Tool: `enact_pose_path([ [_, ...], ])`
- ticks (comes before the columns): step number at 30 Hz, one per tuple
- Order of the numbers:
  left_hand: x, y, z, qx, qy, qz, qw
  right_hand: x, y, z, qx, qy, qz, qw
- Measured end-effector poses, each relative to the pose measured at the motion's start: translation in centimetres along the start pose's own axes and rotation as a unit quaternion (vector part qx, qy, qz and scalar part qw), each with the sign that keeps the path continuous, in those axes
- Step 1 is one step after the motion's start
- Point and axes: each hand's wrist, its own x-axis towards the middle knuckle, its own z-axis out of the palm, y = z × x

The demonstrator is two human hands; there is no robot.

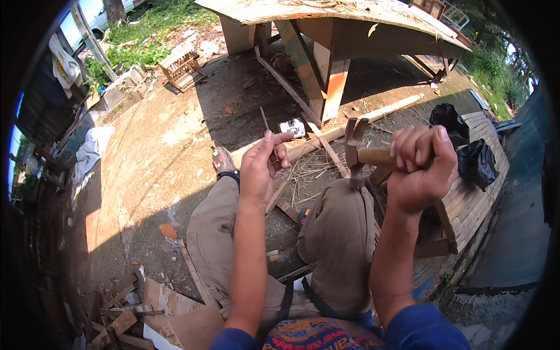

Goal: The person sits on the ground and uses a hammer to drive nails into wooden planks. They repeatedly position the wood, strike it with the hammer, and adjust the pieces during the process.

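Note:
My right hand is closed round the wooden handle of a claw hammer, raised over my right knee. The hammer's metal head is upright, beyond the knuckles. My left hand, above my left leg, grips a thin, dark, straight rod whose tip points up and away. The index finger stretches to the right while the other fingers curl. Whether the rod is metal or wood I cannot tell. The two hands are apart, and the hammer does not touch the rod.
A large wooden table stands ahead, with a long pole on the ground before it. Black plastic bags lie on slatted wood at right. Scrap wood is piled lower left. A small wooden rack stands farther off.

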Motion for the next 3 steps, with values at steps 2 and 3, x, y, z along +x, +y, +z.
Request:
enact_pose_path([
  [2, 1.2, -0.1, 2.6, -0.049, -0.074, -0.031, 0.996, 2.7, -0.2, -1.8, -0.083, -0.024, 0.036, 0.996],
  [3, 1.8, -0.3, 3.6, -0.068, -0.108, -0.055, 0.99, 3.2, 0.1, -3.2, -0.105, -0.055, 0.075, 0.99],
])
